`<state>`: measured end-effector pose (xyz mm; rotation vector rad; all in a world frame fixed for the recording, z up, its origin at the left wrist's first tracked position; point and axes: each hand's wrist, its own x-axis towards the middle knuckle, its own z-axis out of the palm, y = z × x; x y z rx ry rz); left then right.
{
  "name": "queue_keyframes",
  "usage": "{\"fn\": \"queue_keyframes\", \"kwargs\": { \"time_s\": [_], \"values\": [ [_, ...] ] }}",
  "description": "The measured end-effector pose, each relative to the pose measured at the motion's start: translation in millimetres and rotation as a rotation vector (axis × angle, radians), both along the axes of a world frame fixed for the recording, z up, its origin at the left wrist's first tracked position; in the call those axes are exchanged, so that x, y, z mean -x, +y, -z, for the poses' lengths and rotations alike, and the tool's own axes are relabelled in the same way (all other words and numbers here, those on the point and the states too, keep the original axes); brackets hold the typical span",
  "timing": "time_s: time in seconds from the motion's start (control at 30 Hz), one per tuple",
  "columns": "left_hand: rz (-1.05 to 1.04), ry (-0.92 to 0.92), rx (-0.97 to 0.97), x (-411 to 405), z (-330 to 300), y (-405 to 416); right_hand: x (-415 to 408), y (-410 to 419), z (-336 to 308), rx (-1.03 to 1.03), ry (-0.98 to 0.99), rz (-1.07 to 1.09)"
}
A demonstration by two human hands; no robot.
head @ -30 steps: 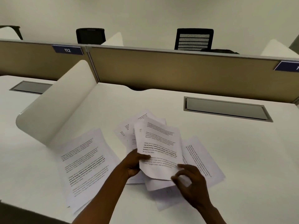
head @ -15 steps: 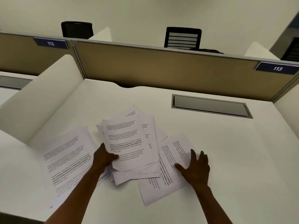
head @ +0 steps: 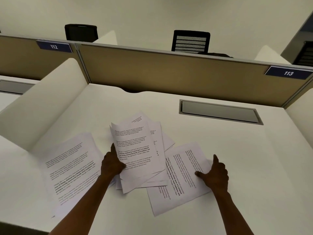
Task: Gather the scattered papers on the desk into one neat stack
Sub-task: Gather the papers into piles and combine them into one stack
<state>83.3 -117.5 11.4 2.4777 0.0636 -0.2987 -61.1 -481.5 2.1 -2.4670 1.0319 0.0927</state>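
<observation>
A white side divider (head: 42, 106) is curving along the far left of the white desk (head: 237, 167), and just beside it a loose sheaf of printed papers (head: 71, 168) is lying flat near the desk's left front edge, its sheets slightly fanned. Next to it, the left hand (head: 112, 164) is gripping the left edge of a gathered bundle of papers (head: 135, 150), thumb lying on the top sheet and fingers tucked underneath; the bundle is tilting up off the desk, with several uneven sheets sticking out below and behind it. To the right, a couple of skewed sheets (head: 179, 177) are lying flat on the desk, their left edge slipping under the bundle. The right hand (head: 215, 173) is pressing on their right side with the thumb spread on the paper and the forefinger pointing away; whether the other fingers are curling round the edge is unclear. Further right and back, a grey cable hatch (head: 220, 111) is sitting flush in the desk. Behind everything a tan partition (head: 169, 72) is carrying blue tags 112 (head: 54, 46) and 113 (head: 288, 73), with two black chairs (head: 191, 41) showing beyond it
</observation>
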Motion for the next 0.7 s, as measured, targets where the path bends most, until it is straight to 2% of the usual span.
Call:
{"fn": "queue_keyframes", "kwargs": {
  "time_s": [0.23,0.47,0.53,0.63,0.7],
  "values": [
    [0.016,0.017,-0.011,2.1,2.9,1.2,-0.5,-1.6,-3.0,0.019,0.188,0.025],
    [0.018,0.007,-0.022,1.1,6.5,0.7,1.0,-6.0,-8.7,-0.154,0.018,0.079],
    [0.015,0.015,-0.031,1.0,7.3,0.7,2.2,-10.9,-9.3,-0.268,-0.046,0.158],
    [0.009,0.011,-0.030,1.1,8.9,1.5,5.0,-18.9,-10.2,-0.557,-0.169,0.304],
    [0.017,0.004,-0.030,0.9,10.3,2.2,5.0,-22.1,-10.5,-0.656,-0.200,0.320]
  ]
}}
